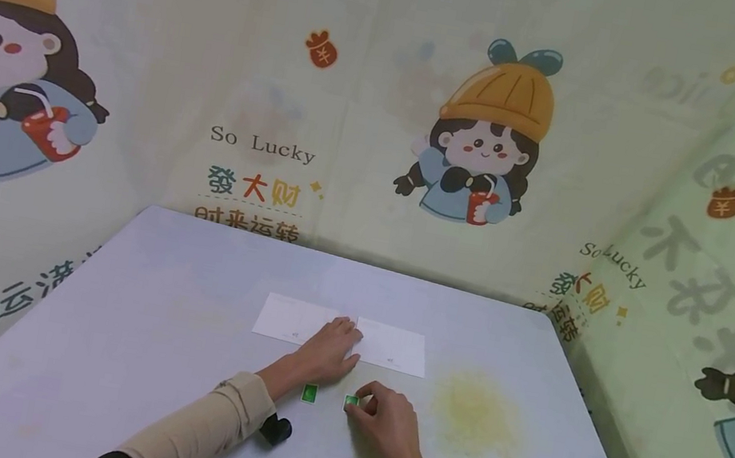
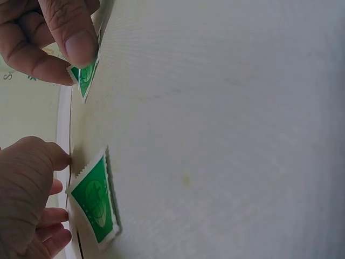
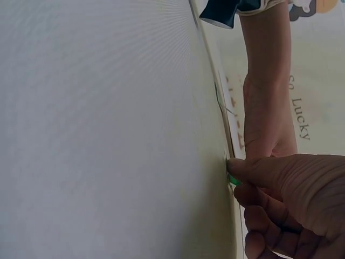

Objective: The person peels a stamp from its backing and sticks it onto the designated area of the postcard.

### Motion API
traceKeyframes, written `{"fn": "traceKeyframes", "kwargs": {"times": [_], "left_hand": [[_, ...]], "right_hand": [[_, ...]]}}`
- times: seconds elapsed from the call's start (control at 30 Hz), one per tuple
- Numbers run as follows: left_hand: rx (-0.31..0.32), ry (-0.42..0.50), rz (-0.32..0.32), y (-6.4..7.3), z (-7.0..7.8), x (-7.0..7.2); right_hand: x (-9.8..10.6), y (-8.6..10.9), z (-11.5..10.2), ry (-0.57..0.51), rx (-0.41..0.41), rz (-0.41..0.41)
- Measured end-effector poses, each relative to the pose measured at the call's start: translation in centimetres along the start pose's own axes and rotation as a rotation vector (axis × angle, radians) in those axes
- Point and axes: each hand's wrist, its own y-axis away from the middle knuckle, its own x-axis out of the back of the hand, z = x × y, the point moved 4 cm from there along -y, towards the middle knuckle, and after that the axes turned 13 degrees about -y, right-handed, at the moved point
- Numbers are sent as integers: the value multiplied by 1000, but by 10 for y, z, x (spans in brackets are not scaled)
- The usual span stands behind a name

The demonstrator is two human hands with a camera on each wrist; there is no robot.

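Two white paper rectangles (image 1: 391, 346), possibly envelopes, lie side by side on the table, with small faint print near their lower edges. My left hand (image 1: 327, 352) rests where they meet, its fingers stretched forward. Just left of centre, a green postage stamp (image 1: 309, 393) with a white perforated edge lies on the tabletop, near my left wrist. My right hand (image 1: 389, 423) pinches a second green stamp (image 1: 351, 402) between thumb and finger. In the left wrist view, the thumb partly covers that held stamp (image 2: 85, 81); only a sliver shows in the right wrist view.
The white table (image 1: 171, 358) carries a yellowish stain (image 1: 478, 414) at the right. A black device (image 1: 276, 430) sits at my left wrist. Printed cloth walls (image 1: 372, 116) stand behind the table and on both sides.
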Motion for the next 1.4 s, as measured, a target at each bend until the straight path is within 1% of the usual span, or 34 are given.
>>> {"fn": "traceKeyframes", "kwargs": {"times": [0.17, 0.33, 0.6, 0.73, 0.93, 1.2, 1.33, 1.4], "left_hand": [[11, 21, -12, 3, 0, 2], [13, 44, -4, 7, 0, 6], [2, 65, 46, 15, -2, 7], [-8, 91, 89, 22, -4, 8], [-13, 188, 161, 40, -5, 14], [-19, 308, 231, 72, 2, 30], [-19, 391, 300, 87, 8, 38], [-10, 428, 354, 94, 11, 42]], "right_hand": [[-3, 1, 0, -5, -8, 5], [-4, 1, -1, -11, -1, 12], [-4, 4, -2, -35, -10, 34], [-3, 8, -4, -36, -4, 46], [2, 16, -8, -38, 16, 66], [14, 24, -18, -2, 78, 145], [19, 27, -25, 30, 135, 197], [22, 28, -31, 51, 194, 236]]}}
